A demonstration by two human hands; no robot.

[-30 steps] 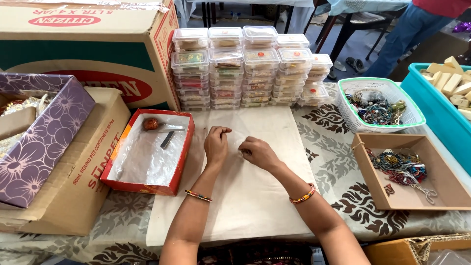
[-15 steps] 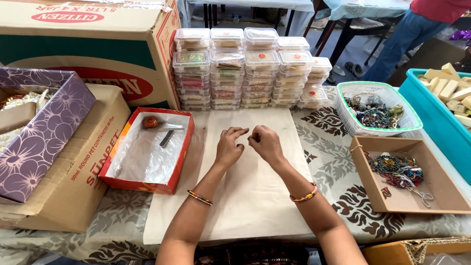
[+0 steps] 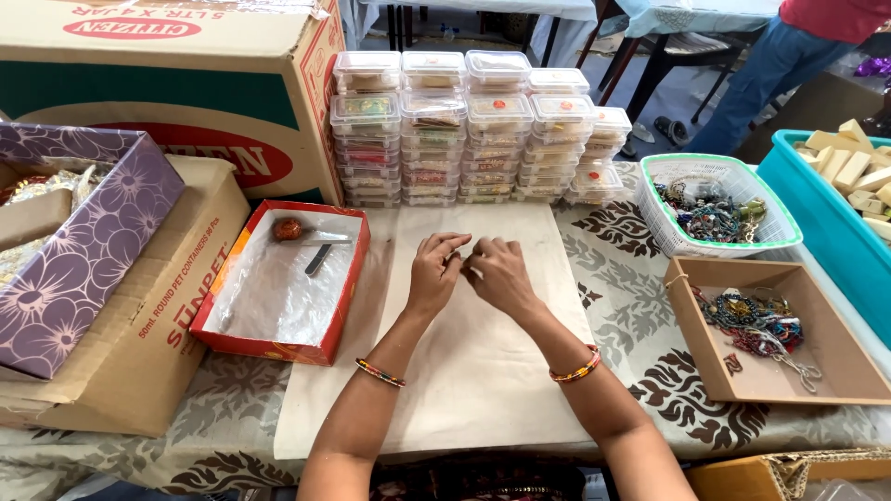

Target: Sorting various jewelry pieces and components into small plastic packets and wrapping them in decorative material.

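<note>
My left hand (image 3: 434,271) and my right hand (image 3: 498,274) meet fingertip to fingertip over a white cloth (image 3: 464,380) spread on the table. Both pinch a tiny item between them; it is too small to identify. Each wrist wears a beaded bangle. Behind the hands stand stacks of small clear plastic containers (image 3: 464,130) with coloured contents. To the left lies a red box (image 3: 278,349) lined with clear plastic, holding a round orange-red piece (image 3: 287,229) and a small dark tool (image 3: 317,260).
A white basket (image 3: 670,225) and a brown cardboard tray (image 3: 821,371), both with bead jewellery, sit at the right, beside a teal bin (image 3: 821,209). A purple floral box (image 3: 83,269) and large cartons (image 3: 167,102) crowd the left. A person's legs (image 3: 775,56) show far back right.
Both hands have drawn together: the right hand lifted off the cloth toward the left, and the fingertips now touch around the tiny item.
</note>
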